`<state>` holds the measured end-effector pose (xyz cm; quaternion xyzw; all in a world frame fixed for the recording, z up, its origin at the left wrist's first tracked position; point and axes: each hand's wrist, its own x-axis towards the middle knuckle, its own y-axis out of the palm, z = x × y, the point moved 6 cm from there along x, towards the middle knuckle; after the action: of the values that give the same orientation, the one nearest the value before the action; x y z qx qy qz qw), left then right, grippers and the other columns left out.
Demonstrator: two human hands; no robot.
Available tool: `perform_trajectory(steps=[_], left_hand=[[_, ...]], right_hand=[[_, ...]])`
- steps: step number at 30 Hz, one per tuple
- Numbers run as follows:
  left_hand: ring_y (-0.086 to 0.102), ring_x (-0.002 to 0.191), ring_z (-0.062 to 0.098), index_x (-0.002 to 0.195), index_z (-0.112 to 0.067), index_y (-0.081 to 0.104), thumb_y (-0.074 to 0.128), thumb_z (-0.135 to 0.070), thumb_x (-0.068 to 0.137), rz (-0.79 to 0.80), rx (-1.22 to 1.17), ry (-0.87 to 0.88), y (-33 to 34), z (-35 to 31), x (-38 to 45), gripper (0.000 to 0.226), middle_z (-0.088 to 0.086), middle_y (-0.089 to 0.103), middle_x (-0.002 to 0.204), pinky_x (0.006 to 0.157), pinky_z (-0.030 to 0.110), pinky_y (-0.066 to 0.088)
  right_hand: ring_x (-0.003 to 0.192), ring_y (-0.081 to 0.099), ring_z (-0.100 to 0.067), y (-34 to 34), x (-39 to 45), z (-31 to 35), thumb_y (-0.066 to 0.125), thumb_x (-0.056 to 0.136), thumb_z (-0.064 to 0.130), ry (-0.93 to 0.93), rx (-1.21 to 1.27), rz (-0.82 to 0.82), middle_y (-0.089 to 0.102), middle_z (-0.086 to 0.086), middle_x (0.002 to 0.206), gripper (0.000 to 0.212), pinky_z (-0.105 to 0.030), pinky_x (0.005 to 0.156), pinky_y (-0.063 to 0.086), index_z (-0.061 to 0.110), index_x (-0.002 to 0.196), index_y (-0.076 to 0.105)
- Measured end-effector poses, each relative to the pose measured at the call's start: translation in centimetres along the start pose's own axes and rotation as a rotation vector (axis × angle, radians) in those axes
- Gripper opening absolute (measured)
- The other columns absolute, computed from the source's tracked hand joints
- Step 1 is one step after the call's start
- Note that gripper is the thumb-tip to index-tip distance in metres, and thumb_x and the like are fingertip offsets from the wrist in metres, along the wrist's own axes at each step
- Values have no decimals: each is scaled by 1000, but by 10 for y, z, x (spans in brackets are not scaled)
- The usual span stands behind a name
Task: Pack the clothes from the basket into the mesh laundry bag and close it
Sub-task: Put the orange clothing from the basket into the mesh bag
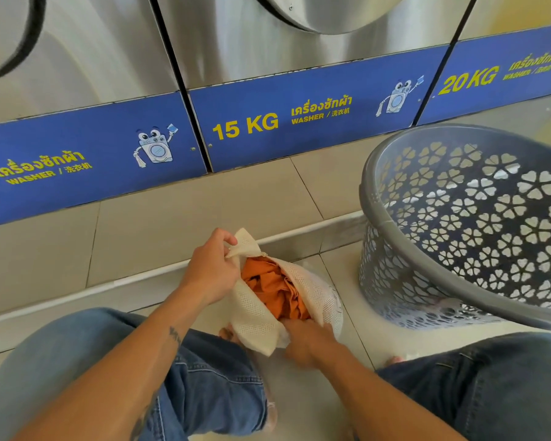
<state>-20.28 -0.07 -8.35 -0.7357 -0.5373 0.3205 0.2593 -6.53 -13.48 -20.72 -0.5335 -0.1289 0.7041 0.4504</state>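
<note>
A white mesh laundry bag (258, 316) lies on the floor between my knees, its mouth gaping. Orange clothes (274, 288) fill the opening. My left hand (212, 268) pinches the far corner of the bag's rim and holds it up. My right hand (303, 340) grips the near edge of the bag at the opening, fingers partly tucked under the mesh. The grey plastic basket (458, 278) with flower-shaped holes stands tilted to the right; no clothes show inside it.
A row of steel washers with blue panels (299, 122) stands ahead on a raised tiled step (172, 214). My knees in blue jeans (210, 377) flank the bag. Beige floor tiles lie below.
</note>
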Motion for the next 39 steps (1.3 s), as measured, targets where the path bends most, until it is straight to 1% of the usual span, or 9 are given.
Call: perform_trajectory(steps=[5,10,14,17,22,27,32,36,39], left_hand=[[60,80,18,117,-30,46,62,-5,86,81,30,-28,3,-3,6,42,2,60,98,57,28,48],[61,85,19,131,-38,42,64,-13,88,248,137,66,22,-20,-7,54,2,60,107,63,30,54],[60,102,23,147,-37,28,64,-11,83,423,262,65,32,-17,-22,78,7,58,125,81,35,55],[57,114,25,151,-38,20,71,-14,80,508,276,39,32,-13,-32,90,5,56,133,94,40,51],[58,112,26,151,-35,20,75,-16,78,539,237,-30,25,1,-35,93,8,58,131,93,44,53],[69,81,11,138,-31,46,59,-35,89,461,195,-130,13,15,-25,51,-3,66,105,66,29,55],[48,100,17,128,-34,59,56,-22,92,43,364,-42,-2,20,3,37,-1,48,128,87,34,47],[51,117,23,138,-35,51,62,-20,91,254,199,-143,22,32,9,51,1,47,140,93,37,48],[58,98,17,119,-34,63,71,-24,82,265,226,-87,29,28,12,39,-3,62,121,82,33,53]], right_hand=[[96,61,-26,-53,-16,-24,47,87,17,87,112,9,66,-3,97,19,-36,82,49,17,90,66],[67,53,-17,-92,-42,-28,59,83,21,130,68,17,56,-1,77,6,-27,59,41,15,83,58],[96,69,-29,-107,-55,-26,57,87,20,107,159,-91,70,-11,111,31,-38,80,60,11,115,68],[113,59,-25,-105,-56,-21,57,86,25,50,302,-254,58,-4,131,53,-41,91,55,30,139,50],[129,35,-29,-58,-42,-19,65,78,34,100,109,-504,38,-6,138,82,-43,105,41,32,149,25],[99,54,-19,-44,-37,-47,66,87,27,154,156,-591,55,0,116,51,-34,79,53,34,133,43],[86,56,-17,-67,-33,-50,64,91,21,164,227,-697,54,3,100,27,-28,66,46,29,116,57],[100,50,-18,-74,-39,-37,59,91,22,122,162,-741,54,-1,110,25,-30,76,47,24,116,59],[104,53,-21,-80,-40,10,46,88,28,-164,157,-754,58,-1,112,33,-32,84,49,21,115,64]])
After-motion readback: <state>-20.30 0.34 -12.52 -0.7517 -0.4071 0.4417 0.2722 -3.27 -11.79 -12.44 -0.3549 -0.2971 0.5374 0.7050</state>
